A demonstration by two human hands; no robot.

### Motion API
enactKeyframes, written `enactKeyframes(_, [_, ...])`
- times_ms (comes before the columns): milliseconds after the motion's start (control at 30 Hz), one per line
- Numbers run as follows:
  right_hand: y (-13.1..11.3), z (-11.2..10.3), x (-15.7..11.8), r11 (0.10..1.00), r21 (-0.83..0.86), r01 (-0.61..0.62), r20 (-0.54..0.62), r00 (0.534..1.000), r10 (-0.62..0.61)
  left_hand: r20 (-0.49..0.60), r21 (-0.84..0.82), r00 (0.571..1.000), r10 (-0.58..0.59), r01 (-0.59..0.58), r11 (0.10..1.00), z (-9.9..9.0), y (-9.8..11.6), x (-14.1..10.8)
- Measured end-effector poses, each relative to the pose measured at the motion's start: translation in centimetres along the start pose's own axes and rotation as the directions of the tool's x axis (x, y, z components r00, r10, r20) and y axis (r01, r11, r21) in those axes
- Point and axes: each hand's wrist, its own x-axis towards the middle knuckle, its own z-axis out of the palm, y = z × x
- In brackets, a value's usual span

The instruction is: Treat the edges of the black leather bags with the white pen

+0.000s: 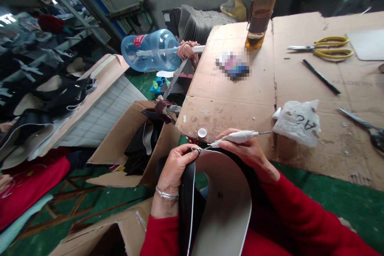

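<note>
A curved black piece [187,204] with a pale beige inner side and white edging lies across my lap, its top end raised. My left hand [177,166] is closed on that top end, thumb pressing near a small loop of white cord [195,149]. In my right hand [253,154] is an awl-like tool [240,136] with a thick white-wrapped handle and thin metal at both ends. Its left tip meets the edge of the piece just beside my left thumb. The exact contact at the tip is too small to make out.
A cardboard-covered table [228,100] holds a drink bottle [265,8], yellow-handled scissors [330,47], dark scissors [372,130], a plastic bag [298,122] and a small white cap [202,133]. A blue water jug [150,51] juts out beyond its left edge. Left stands an open carton [120,138] with black pieces.
</note>
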Motion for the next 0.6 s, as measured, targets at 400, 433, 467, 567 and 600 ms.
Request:
enactKeyframes(400, [0.2,0.0,0.3,0.999,-0.035,0.024,0.039,0.999,-0.023,-0.031,-0.033,0.999,-0.018,0.017,0.999,0.9,-0.3,-0.5])
enactKeyframes(433, [0.1,0.0,0.3,0.999,-0.043,0.027,0.047,0.999,-0.025,-0.035,-0.041,0.999,-0.021,0.019,0.999,1.0,-0.4,-0.5])
enactKeyframes(467, [0.0,0.0,0.4,0.998,-0.053,0.033,0.056,0.998,-0.030,-0.037,-0.048,0.999,-0.019,0.017,0.999,1.1,-0.4,-0.5])
enactKeyframes(567, [-0.2,0.0,0.6,0.994,-0.086,0.062,0.073,0.996,-0.056,-0.045,-0.067,0.999,0.013,-0.016,0.998,1.6,-0.7,-0.6])
enactKeyframes(600, [-0.2,0.0,0.7,0.993,-0.094,0.070,0.071,0.995,-0.064,-0.052,-0.077,0.998,0.027,-0.031,0.997,1.8,-0.8,-0.7])
